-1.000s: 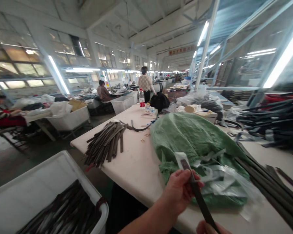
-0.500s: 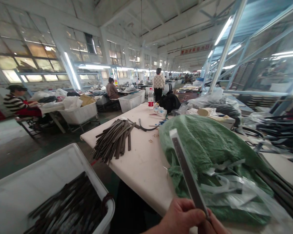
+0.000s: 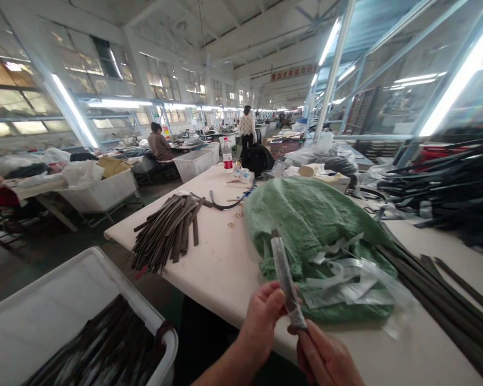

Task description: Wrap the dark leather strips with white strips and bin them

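Note:
A narrow dark strip, its face covered by a pale, shiny film, slants upward between my hands. My left hand pinches it around the middle, thumb on the near side. Its lower end is gripped by my right hand, whose fingers are closed at the bottom of the view. Just behind the strip lies a bulging green woven sack. Loose whitish film strips are scattered over the sack's front.
A fanned pile of dark strips lies on the pale table. Below left, a white bin holds more dark strips. Long dark strips and a black heap are at right. A bottle stands far back.
My right hand has come into fuller view at the strip's lower end. The strip has moved left and lower, and its dark tip now shows above the film. The view has turned right.

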Tool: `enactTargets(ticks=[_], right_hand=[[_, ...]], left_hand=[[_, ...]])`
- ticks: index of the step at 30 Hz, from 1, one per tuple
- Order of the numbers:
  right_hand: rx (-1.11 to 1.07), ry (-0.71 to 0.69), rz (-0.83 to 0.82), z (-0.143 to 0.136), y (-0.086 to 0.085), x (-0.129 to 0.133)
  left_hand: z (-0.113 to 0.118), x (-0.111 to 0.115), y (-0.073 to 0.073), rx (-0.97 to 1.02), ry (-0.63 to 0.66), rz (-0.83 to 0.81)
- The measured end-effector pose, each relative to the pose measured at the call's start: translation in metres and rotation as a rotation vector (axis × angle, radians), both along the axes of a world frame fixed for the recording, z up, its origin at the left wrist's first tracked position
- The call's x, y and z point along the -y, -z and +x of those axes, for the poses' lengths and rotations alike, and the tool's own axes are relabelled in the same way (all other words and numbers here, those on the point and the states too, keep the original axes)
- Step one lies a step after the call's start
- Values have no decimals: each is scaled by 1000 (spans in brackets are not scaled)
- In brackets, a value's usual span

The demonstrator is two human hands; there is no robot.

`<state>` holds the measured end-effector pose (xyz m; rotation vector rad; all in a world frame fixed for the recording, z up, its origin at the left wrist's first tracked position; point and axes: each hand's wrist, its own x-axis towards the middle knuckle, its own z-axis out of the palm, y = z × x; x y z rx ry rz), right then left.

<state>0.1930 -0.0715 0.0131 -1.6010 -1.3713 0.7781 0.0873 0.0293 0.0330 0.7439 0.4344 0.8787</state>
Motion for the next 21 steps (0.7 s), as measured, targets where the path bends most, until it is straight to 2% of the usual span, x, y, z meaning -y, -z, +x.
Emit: enactTargets(ticks=[4,6,9,11,13,16,18,21], right_hand=[[13,-53,-72,0,11,9],[10,-36,-52,-1,11,8],[28,17,23,1,6,4],[42,3,50,4,5,4],[40,-36,42,7,6,5],[36,-76,1,8,7,8],[43,-70,8,6,4,8],[91,-67,99,2,-7,12]], left_hand=[[2,-29,-23,44,-182,-64],[8,-24,-21,-9,-182,-70],[16,5,-3,-85,-78,-80],[16,17,5,-112,-15,-74],[13,13,3,-84,-27,-54],[6,-12,-13,-18,-147,-77],[6,-20,-18,-51,-167,-109],[8,-1,-9,-212,-94,-137]])
